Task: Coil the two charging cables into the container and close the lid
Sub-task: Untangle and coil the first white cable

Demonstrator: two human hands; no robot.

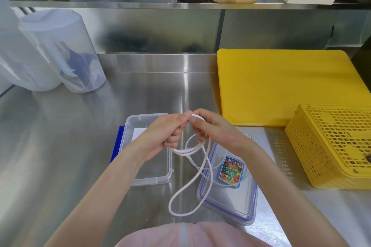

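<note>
Both hands up over the steel counter, working one white charging cable into loops above the gap between the container and its lid. Held there probably so the finished coil drops straight into the box on the left.

Left hand: fingers curled round the gathered loops, thumb and forefinger pinching the top of the coil. Right hand: fingers curled too, pinching the same strand just beside the left thumb, likely feeding the next turn. Fingertips of both hands nearly touch.

A long slack loop hangs down from the hands to the counter, near edge, partly over the lid's left rim, so coiling looks unfinished.

Container is open, clear, with a blue clip on its left side; seems to have no cable in it yet. Lid lies flat to its right, sticker on it. A thin clear-white strand under or on the lid may be the second cable; can't tell.
</note>
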